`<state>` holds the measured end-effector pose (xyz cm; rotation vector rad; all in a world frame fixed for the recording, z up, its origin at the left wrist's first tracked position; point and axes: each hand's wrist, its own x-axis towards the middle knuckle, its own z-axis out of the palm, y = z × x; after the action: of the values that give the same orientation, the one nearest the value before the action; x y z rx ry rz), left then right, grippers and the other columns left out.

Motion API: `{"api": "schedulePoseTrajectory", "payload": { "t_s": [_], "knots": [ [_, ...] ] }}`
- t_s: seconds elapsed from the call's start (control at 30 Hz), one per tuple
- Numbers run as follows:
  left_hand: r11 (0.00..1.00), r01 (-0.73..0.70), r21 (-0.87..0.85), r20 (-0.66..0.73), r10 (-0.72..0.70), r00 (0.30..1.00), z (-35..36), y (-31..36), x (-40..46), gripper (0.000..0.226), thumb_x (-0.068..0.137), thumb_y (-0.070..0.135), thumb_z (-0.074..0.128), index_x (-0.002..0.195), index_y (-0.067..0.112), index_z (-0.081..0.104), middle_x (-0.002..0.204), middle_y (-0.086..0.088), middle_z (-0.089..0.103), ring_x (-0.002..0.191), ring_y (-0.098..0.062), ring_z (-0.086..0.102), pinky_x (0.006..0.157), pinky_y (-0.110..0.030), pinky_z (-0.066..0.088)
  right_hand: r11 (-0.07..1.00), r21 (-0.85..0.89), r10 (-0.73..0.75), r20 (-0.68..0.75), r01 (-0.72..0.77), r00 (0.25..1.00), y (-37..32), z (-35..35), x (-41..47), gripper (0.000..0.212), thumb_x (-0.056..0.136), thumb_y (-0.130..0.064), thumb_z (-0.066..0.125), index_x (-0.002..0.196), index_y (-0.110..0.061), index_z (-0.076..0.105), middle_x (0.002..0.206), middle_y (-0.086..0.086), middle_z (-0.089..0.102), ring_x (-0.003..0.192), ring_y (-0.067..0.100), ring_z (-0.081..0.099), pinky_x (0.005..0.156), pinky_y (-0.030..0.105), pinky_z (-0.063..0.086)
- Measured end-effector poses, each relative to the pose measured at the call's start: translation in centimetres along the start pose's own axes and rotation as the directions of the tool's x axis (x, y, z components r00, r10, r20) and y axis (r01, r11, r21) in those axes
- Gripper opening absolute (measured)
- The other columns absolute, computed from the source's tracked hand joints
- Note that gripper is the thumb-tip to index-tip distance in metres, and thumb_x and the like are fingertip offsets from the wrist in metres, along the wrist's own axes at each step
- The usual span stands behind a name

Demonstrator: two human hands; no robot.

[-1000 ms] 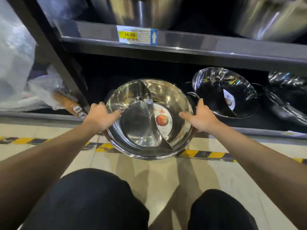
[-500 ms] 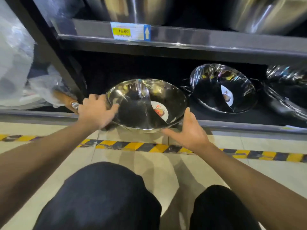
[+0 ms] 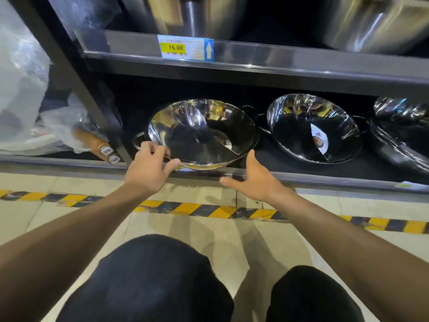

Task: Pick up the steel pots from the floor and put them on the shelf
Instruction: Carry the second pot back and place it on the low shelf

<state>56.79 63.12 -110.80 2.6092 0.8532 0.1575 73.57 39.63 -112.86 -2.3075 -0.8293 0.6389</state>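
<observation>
A shiny divided steel pot rests tilted on the bottom shelf, just inside its front lip. My left hand is at the pot's left rim beside its side handle, with the fingers curled over the rim and the thumb under the front edge. To the right, my right hand hovers over the shelf lip with spread fingers, a little clear of the pot. A second divided steel pot leans on the same shelf further right. A third one is cut off by the frame edge.
The upper shelf carries a 16.00 price tag and large steel pots. A black upright post stands left of the pot. Plastic-wrapped goods and a wooden handle lie beyond it. Yellow-black tape crosses the tiled floor.
The pot went from both hands above the floor onto the bottom shelf. My right hand let go and drew back; the left hand stayed at the rim.
</observation>
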Motion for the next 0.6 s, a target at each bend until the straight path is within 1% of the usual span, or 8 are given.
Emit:
{"api": "schedulePoseTrajectory", "payload": {
  "t_s": [0.1, 0.17, 0.2, 0.27, 0.33, 0.4, 0.5, 0.6],
  "knots": [
    [0.998, -0.018, -0.059, -0.013, 0.018, 1.000, 0.7, 0.0, 2.0, 0.042, 0.094, 0.047, 0.055, 0.116, 0.012, 0.060, 0.122, -0.008, 0.040, 0.103, -0.029, 0.053, 0.093, -0.045, 0.047, 0.996, -0.004, 0.086, -0.007, -0.086, 0.996, -0.5, 0.4, 2.1, 0.128, 0.070, -0.080, 0.063, 0.157, -0.016, -0.004, 0.161, 0.003, 0.033, 0.139, 0.026, 0.042, 0.104, 0.043, 0.046],
    [0.996, -0.019, -0.084, 0.003, 0.019, 1.000, 1.3, -0.3, 3.4, 0.037, 0.096, 0.042, 0.056, 0.110, 0.009, 0.062, 0.117, -0.007, 0.038, 0.093, -0.025, 0.055, 0.094, -0.044, 0.047, 0.988, -0.060, 0.145, -0.005, -0.145, 0.989, -0.6, 0.6, 3.6, 0.128, 0.073, -0.080, 0.059, 0.157, -0.012, -0.009, 0.162, 0.007, 0.030, 0.139, 0.028, 0.043, 0.103, 0.045, 0.046],
    [0.996, -0.020, -0.082, 0.028, 0.022, 0.999, 1.7, -0.5, 4.1, 0.036, 0.096, 0.040, 0.056, 0.110, 0.007, 0.063, 0.118, -0.007, 0.038, 0.093, -0.024, 0.056, 0.096, -0.043, 0.046, 0.983, -0.083, 0.164, 0.006, -0.163, 0.986, -0.5, 0.9, 4.2, 0.128, 0.073, -0.080, 0.060, 0.158, -0.012, -0.008, 0.161, 0.008, 0.033, 0.136, 0.028, 0.046, 0.100, 0.043, 0.048],
    [0.995, -0.039, -0.088, 0.076, 0.046, 0.996, 2.4, -0.8, 5.1, 0.040, 0.095, 0.041, 0.058, 0.115, 0.006, 0.061, 0.121, -0.006, 0.037, 0.094, -0.021, 0.055, 0.097, -0.035, 0.043, 0.978, -0.125, 0.170, 0.016, -0.167, 0.985, 0.0, 1.4, 5.2, 0.125, 0.074, -0.078, 0.060, 0.158, -0.013, -0.005, 0.155, 0.010, 0.041, 0.125, 0.027, 0.055, 0.087, 0.038, 0.051],
    [0.992, -0.044, -0.117, 0.086, 0.054, 0.995, 2.7, -1.1, 5.8, 0.042, 0.094, 0.043, 0.059, 0.118, 0.008, 0.057, 0.120, -0.003, 0.035, 0.092, -0.016, 0.052, 0.091, -0.030, 0.041, 0.968, -0.181, 0.177, 0.009, -0.172, 0.984, 0.4, 1.6, 6.0, 0.124, 0.076, -0.077, 0.060, 0.158, -0.013, -0.008, 0.153, 0.011, 0.044, 0.116, 0.025, 0.060, 0.075, 0.033, 0.049],
    [0.989, -0.049, -0.142, 0.090, 0.062, 0.994, 2.8, -1.5, 5.9, 0.038, 0.094, 0.043, 0.060, 0.115, 0.012, 0.054, 0.118, 0.001, 0.033, 0.087, -0.013, 0.052, 0.088, -0.030, 0.044, 0.963, -0.200, 0.187, 0.001, -0.183, 0.982, 0.6, 1.5, 6.5, 0.121, 0.078, -0.075, 0.060, 0.158, -0.016, -0.009, 0.154, 0.010, 0.043, 0.121, 0.026, 0.058, 0.077, 0.033, 0.050],
    [0.983, -0.063, -0.174, 0.103, 0.082, 0.991, 2.8, -1.8, 5.4, 0.037, 0.090, 0.040, 0.064, 0.114, 0.015, 0.052, 0.120, 0.002, 0.032, 0.093, -0.014, 0.054, 0.093, -0.037, 0.049, 0.971, -0.189, 0.145, -0.005, -0.144, 0.989, 0.8, 0.8, 6.0, 0.108, 0.081, -0.071, 0.060, 0.158, -0.021, 0.004, 0.157, 0.006, 0.038, 0.133, 0.026, 0.049, 0.093, 0.038, 0.048],
    [0.993, -0.065, -0.099, 0.108, 0.076, 0.991, 2.8, -1.7, 3.8, 0.057, 0.083, 0.049, 0.068, 0.128, 0.021, 0.048, 0.127, -0.001, 0.035, 0.114, -0.020, 0.042, 0.098, -0.036, 0.044, 0.973, -0.208, 0.100, -0.025, -0.103, 0.995, 1.4, -0.6, 4.8, 0.087, 0.083, -0.068, 0.060, 0.150, -0.021, 0.031, 0.144, 0.006, 0.051, 0.126, 0.025, 0.052, 0.093, 0.038, 0.047]
  ]
}}
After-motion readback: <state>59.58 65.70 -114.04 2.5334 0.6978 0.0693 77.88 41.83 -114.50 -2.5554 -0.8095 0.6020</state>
